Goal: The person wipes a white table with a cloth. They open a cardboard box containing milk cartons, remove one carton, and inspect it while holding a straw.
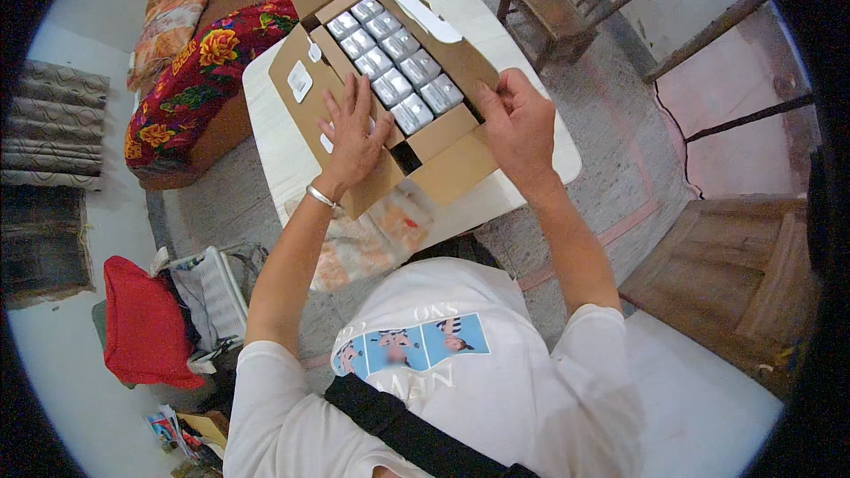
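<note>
left hand (354, 137): fingers spread on left flap (308, 113) | right hand (520, 128): thumb and bent fingers pinching right flap (467, 65) | cardboard box (450, 133): open on white table (273, 137), silver packs (373, 64) inside in two columns | wooden chair (551, 13): far right

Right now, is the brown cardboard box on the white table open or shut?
The box is open: its flaps spread outward, exposing silver rectangular packs; the left hand rests on one flap.
</note>
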`<state>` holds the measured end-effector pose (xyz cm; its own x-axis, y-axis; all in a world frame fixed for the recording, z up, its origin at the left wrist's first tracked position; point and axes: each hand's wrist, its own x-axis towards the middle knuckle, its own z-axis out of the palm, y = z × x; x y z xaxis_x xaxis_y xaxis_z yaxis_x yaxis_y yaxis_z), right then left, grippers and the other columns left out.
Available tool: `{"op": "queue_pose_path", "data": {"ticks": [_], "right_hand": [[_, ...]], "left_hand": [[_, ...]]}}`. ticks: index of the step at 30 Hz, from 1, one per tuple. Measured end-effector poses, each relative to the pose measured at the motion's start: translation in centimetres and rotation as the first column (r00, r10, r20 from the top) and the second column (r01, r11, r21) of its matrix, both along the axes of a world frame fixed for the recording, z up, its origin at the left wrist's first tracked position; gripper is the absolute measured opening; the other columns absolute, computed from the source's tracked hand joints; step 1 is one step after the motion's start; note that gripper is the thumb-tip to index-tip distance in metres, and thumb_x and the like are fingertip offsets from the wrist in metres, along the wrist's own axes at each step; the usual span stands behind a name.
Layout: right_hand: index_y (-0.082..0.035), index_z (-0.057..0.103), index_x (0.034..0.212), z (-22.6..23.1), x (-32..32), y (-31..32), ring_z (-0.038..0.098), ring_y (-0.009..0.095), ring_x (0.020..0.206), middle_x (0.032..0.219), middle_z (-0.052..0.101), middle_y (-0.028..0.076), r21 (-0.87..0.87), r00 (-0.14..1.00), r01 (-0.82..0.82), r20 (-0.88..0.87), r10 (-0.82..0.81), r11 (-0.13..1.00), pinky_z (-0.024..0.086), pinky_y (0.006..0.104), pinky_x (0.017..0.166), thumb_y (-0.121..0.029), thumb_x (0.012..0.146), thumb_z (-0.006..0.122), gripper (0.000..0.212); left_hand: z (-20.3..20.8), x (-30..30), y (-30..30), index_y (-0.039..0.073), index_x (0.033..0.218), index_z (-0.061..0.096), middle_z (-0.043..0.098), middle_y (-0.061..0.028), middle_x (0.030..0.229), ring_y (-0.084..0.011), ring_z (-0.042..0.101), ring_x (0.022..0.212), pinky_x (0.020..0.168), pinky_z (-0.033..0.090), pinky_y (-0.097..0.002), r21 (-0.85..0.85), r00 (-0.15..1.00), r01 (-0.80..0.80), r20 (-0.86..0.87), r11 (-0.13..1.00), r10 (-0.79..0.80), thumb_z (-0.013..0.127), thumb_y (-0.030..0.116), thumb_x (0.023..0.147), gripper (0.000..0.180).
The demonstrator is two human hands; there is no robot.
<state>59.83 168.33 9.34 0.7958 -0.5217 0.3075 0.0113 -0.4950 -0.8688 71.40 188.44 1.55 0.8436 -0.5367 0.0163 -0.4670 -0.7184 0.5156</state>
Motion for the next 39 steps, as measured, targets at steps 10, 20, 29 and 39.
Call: {"op": "queue_pose_path", "data": {"ticks": [10,20,29,39], "right_hand": [[0.002,0.057,0.083,-1.4,0.8,-1.9,0.059,0.013,0.058,0.068,0.063,0.011,0.165,0.996,0.013,0.085,-0.027,0.986,0.044,0.0294,0.052,-0.012,0.086,0.061,0.014],[0.001,0.057,0.087,-1.8,0.5,-2.0,0.06,0.011,0.062,0.072,0.063,0.008,0.225,0.997,-0.018,0.082,-0.001,0.974,0.049,0.0267,0.054,-0.015,0.088,0.061,0.017],[0.001,0.059,0.096,-1.4,0.1,-2.0,0.063,0.011,0.073,0.084,0.064,0.005,0.291,0.998,-0.047,0.054,0.032,0.956,0.056,0.0266,0.063,-0.016,0.09,0.06,0.018],[-0.001,0.06,0.096,-1.3,0.2,-1.6,0.062,0.011,0.071,0.084,0.065,0.005,0.345,0.997,-0.039,0.071,0.016,0.938,0.056,0.0268,0.061,-0.012,0.09,0.059,0.013]], "left_hand": [[1.5,0.6,1.5,0.02,0.147,0.018,0.004,-0.0201,0.153,-0.0538,-0.006,0.135,0.1,0.002,-0.0709,0.013,0.988,0.15,-0.044,0.989,-0.149,0.072,0.05,0.058,0.109],[5.2,-2.1,0.3,0.008,0.108,0.064,0.058,-0.0145,0.12,-0.036,0.049,0.116,0.09,0.045,-0.0444,0.108,0.93,0.231,0.268,0.967,-0.252,0.066,0.026,0.073,0.039],[4.4,0.0,0.5,0.009,0.086,0.059,0.054,-0.007,0.085,-0.0237,0.059,0.082,0.062,0.052,-0.0384,0.29,0.799,0.399,0.355,0.87,-0.485,0.056,0.027,0.084,0.018],[3.5,0.1,0.7,0.008,0.088,0.058,0.054,-0.0072,0.086,-0.0233,0.06,0.083,0.062,0.053,-0.0376,0.263,0.762,0.393,0.443,0.881,-0.472,0.057,0.026,0.083,0.019]]}}
